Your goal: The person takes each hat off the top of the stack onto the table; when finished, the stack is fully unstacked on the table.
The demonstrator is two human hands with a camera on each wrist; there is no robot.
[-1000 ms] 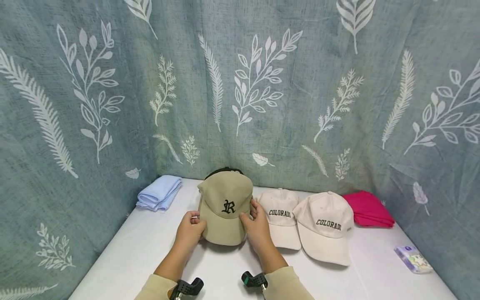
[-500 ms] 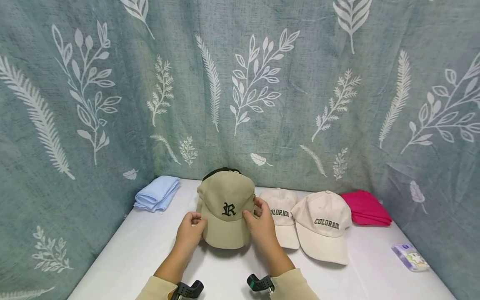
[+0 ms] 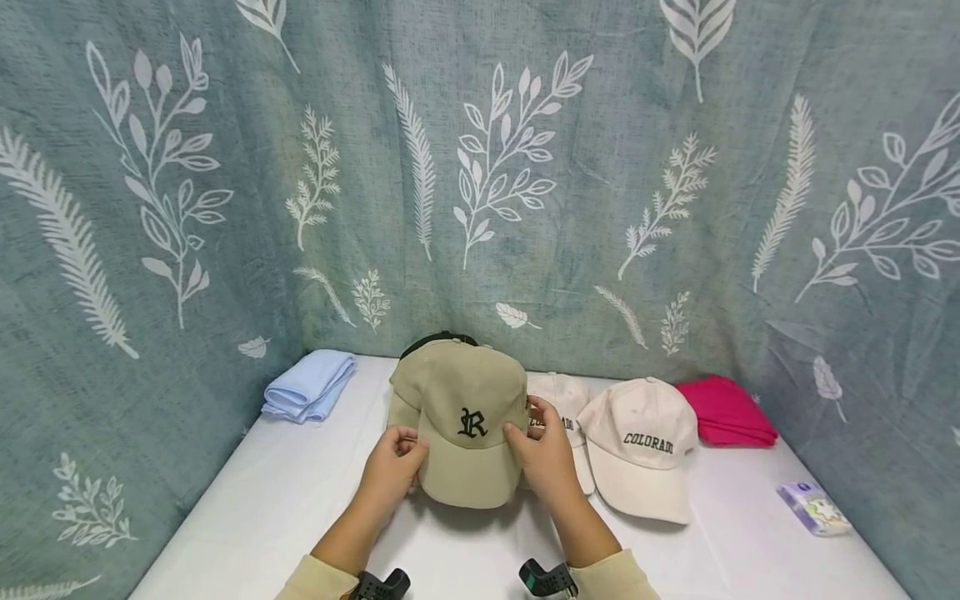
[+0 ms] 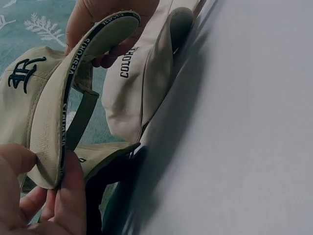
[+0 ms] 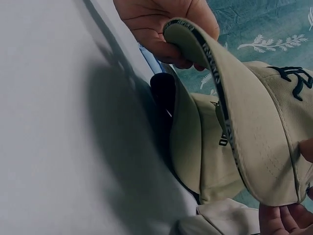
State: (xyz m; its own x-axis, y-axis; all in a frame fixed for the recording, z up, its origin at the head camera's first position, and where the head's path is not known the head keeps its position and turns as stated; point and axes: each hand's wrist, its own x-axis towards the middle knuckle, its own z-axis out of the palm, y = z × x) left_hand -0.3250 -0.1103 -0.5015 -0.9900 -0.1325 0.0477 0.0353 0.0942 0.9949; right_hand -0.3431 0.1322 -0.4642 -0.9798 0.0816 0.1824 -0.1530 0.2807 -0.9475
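Note:
A khaki baseball cap [image 3: 472, 383] with a dark letter R is held up off the table, its brim toward me. My left hand [image 3: 388, 468] pinches the brim's left edge between thumb and fingers, clearly seen in the left wrist view. At the cap's right side, my right hand [image 3: 547, 454] grips where brim meets crown. Close behind is another khaki cap [image 3: 407, 392], mostly hidden; its brim [image 5: 187, 142] shows in the right wrist view. A black edge [image 3: 442, 337] peeks out behind them. The held cap and right hand partly cover a cream COLORADO cap [image 3: 566, 396].
A second cream COLORADO cap [image 3: 648, 429] overlaps the first on the right. Red folded cloth [image 3: 727, 412] lies behind it, and a small purple-white packet [image 3: 813, 508] near the right edge. Folded blue cloth [image 3: 309, 385] is at back left. A patterned curtain [image 3: 480, 275] encloses the white table [image 3: 465, 562].
Both hands have carried the khaki cap a little right and toward me. More of the khaki cap behind now shows at left, and the nearer cream cap is more covered.

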